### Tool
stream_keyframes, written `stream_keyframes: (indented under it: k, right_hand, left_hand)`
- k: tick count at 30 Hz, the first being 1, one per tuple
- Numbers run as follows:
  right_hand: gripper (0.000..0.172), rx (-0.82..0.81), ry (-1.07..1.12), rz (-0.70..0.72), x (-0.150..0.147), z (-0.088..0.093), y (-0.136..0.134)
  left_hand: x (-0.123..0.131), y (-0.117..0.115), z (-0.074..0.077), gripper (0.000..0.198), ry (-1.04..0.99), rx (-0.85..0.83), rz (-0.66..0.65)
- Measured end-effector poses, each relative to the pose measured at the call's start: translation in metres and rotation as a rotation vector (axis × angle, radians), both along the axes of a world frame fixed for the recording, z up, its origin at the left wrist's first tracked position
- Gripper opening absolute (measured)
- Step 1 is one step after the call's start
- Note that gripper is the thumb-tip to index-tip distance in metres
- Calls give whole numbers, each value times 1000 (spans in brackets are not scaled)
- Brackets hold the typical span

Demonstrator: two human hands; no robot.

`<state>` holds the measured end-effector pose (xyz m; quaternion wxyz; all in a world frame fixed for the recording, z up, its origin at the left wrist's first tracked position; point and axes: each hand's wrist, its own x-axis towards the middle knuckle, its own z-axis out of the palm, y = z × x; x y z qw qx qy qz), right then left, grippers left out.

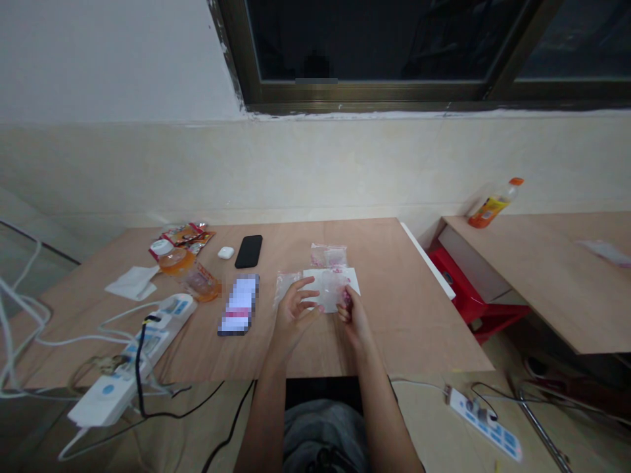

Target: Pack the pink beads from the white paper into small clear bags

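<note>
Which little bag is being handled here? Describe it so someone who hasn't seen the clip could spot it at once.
On the wooden table below the window, look where the left hand and right hand meet. Between them is a small clear plastic bag with pink bits inside, over a white sheet. The two similar bags nearby lie flat on the table; only this one is held.

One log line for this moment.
left hand: touching clear bag | right hand: pinching clear bag | below: white paper | nearby: black phone

I see soft, even indoor light from above; the window [394, 39] is black, edges bow outward, and the hands look slightly blurred.
</note>
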<state>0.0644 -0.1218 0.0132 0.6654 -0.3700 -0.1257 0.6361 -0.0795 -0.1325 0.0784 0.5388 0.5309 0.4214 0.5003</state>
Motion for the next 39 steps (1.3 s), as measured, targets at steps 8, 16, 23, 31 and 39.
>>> stream_keyframes:
  k: [8,16,23,31,39]
  right_hand:
    - [35,-9,-84,-67,-4,-4,3]
    - [42,-8,-62,40,-8,-11,2]
    - [46,-6,33,97,-10,-15,2]
    - [49,-34,38,65,-9,-19,3]
    - [53,3,150,97,-8,-25,4]
  left_hand:
    - [3,8,-15,45,96,-31,107]
    - [6,12,-26,53,125,-9,149]
    - [3,11,-26,28,144,29,160]
    - [-3,12,-30,30,288,91,80]
    - [-3,9,-25,44,356,49,56]
